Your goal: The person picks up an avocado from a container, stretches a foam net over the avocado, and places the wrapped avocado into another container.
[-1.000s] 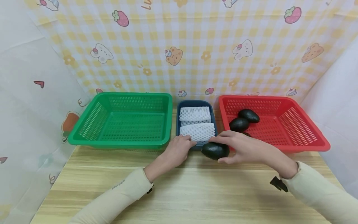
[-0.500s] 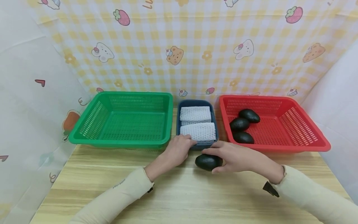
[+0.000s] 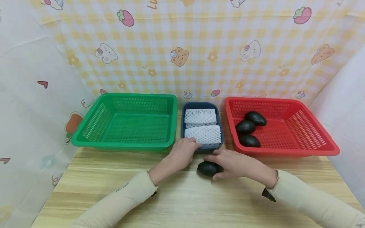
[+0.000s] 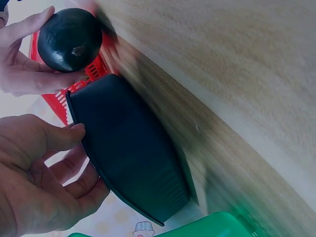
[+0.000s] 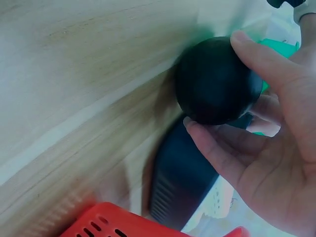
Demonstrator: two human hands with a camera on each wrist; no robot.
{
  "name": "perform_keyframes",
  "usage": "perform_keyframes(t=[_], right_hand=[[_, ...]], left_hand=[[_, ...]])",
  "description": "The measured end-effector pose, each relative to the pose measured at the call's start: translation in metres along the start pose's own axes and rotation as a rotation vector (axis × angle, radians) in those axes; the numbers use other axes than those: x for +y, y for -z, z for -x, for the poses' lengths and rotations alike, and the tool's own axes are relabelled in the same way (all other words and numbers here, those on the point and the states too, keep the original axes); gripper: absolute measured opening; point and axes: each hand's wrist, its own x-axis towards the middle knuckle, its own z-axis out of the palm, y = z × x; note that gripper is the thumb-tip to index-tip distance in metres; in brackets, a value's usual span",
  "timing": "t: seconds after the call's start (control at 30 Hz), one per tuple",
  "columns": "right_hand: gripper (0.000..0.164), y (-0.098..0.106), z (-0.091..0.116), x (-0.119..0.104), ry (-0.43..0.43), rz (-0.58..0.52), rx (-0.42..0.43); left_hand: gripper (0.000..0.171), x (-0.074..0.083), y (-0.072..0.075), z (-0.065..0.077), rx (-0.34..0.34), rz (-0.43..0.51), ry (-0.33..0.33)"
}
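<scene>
In the head view my right hand [image 3: 232, 163] grips a dark avocado [image 3: 209, 168] low over the front of the table. The right wrist view has the thumb and fingers curled round that avocado [image 5: 217, 81]. My left hand [image 3: 183, 152] is at the near rim of a small dark blue basket [image 3: 183, 107]. Seen from the left wrist, its thumb lies on the rim of the basket [image 4: 128, 143] and the other fingers curl over behind it. White foam net sleeves [image 3: 203, 134] lie in the basket in two piles, the nearer one right by the left fingertips.
A red basket [image 3: 296, 148] on the right has several avocados [image 3: 249, 141] along its left side. To the left stands a green basket [image 3: 122, 145] with nothing in it. A patterned curtain [image 3: 199, 47] hangs behind the wooden table [image 3: 182, 202].
My right hand has carried the avocado left and nearer to me, away from the red basket, baring another avocado there. My left hand has stayed at the blue basket's rim.
</scene>
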Motion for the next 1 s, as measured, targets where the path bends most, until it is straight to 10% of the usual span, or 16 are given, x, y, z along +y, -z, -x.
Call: perform_keyframes(t=[0.63, 1.0], right_hand=[[0.069, 0.001, -0.006, 0.000, -0.057, -0.071, -0.009], [0.067, 0.001, -0.007, -0.001, -0.035, -0.082, 0.008]], left_hand=[[0.027, 0.000, 0.002, 0.002, 0.032, 0.045, 0.003], [0.037, -0.001, 0.015, -0.006, 0.187, 0.210, 0.071]])
